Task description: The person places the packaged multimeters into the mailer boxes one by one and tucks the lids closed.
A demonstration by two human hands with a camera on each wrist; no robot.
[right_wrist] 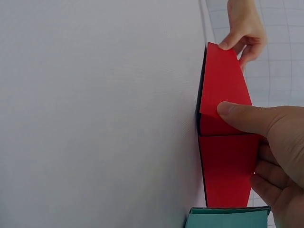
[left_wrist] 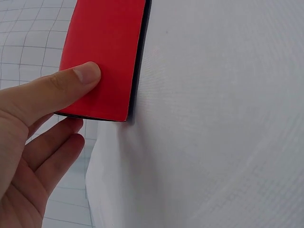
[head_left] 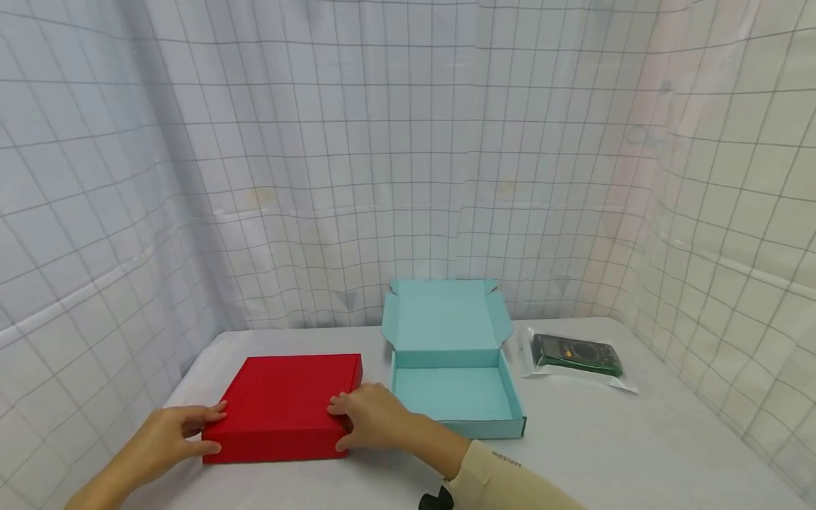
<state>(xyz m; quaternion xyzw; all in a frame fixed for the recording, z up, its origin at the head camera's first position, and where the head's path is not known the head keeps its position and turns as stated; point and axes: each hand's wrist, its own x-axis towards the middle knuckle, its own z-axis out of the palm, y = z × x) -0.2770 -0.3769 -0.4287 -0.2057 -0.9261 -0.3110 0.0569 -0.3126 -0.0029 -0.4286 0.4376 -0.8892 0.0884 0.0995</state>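
A closed red cardboard box lies flat on the left side of the white-covered table. At its front left corner my left hand grips it, the thumb on the front face. My right hand holds the front right corner, its thumb on the front face and fingers over the top edge. The right wrist view shows the box's front and right side faces. What the box contains is hidden.
Right of the red box stands a teal box with its lid raised and nothing inside. Farther right lies a multimeter in a clear plastic bag. Gridded white curtains enclose the table. A small black object shows near my right sleeve.
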